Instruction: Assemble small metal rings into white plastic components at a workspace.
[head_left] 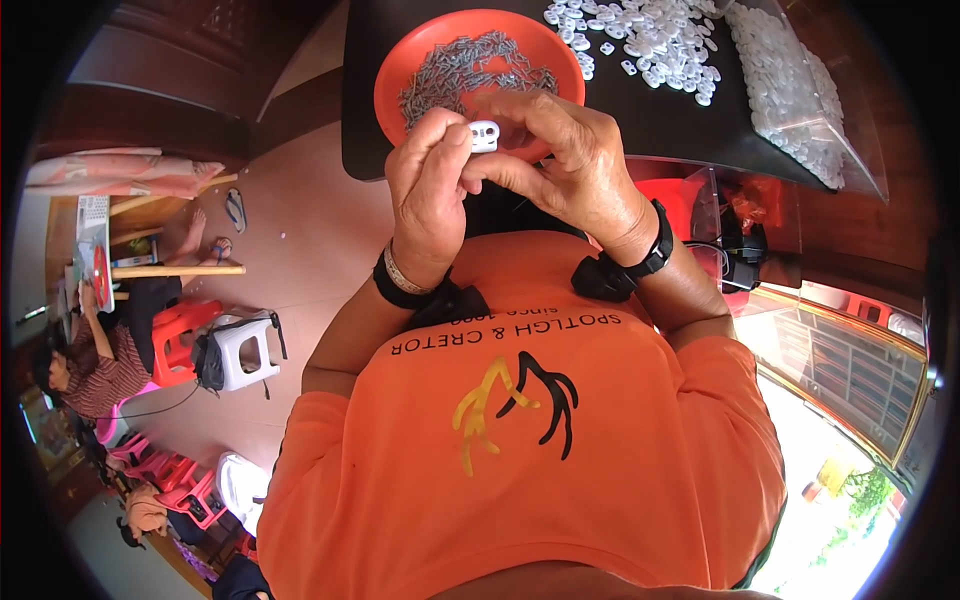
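Basin (566, 60): on the table (690, 145)
Metal parts (440, 82): in the basin
Loose pieces (660, 50): on the table, right of the basin
Bag (790, 90): farther right of the basin
Held piece (487, 136): between left hand (428, 180) and right hand (580, 150), at the basin's near side

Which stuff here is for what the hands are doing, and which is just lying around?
Probably for the job:
white piece in the left hand
orange bowl
small metal pieces
loose white pieces
clear bag of white pieces

Probably just lying about:
blue flip-flop
red stool
white stool
black bag
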